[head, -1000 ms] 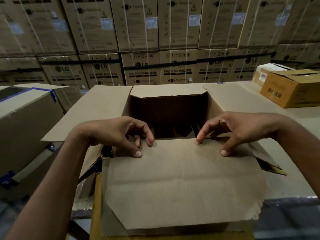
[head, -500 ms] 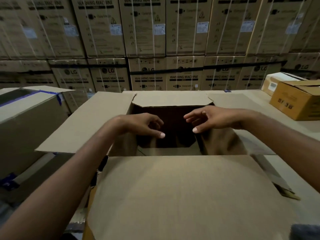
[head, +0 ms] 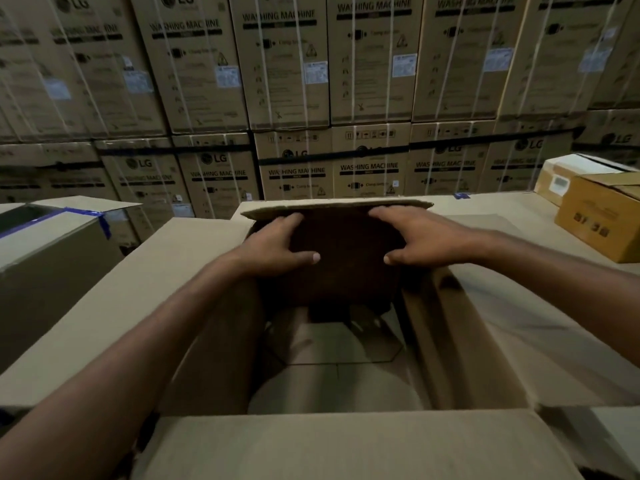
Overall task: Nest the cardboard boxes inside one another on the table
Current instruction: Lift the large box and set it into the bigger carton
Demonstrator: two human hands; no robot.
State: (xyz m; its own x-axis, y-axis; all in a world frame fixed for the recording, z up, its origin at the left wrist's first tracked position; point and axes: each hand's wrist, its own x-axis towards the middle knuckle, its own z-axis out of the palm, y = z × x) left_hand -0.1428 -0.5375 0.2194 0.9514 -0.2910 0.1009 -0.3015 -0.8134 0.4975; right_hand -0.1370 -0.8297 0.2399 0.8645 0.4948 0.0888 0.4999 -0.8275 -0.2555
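A large open cardboard box stands right in front of me, its four flaps spread outward and its bare bottom showing. Both my arms reach across the opening to the far side. My left hand and my right hand lie flat against the dark far inner wall, thumbs pointing toward each other. Their fingertips reach up under the far flap, which I see edge-on, and are partly hidden by it. Nothing else is visible inside the box.
On the table at the right stands a closed yellow-brown box, with a paler box behind it. A big carton with blue tape stands at the left. Stacked washing-machine cartons wall off the back.
Both hands left the near flap and moved forward across the opening to the far wall. The far flap now stands level and edge-on. My view leaned forward over the box.
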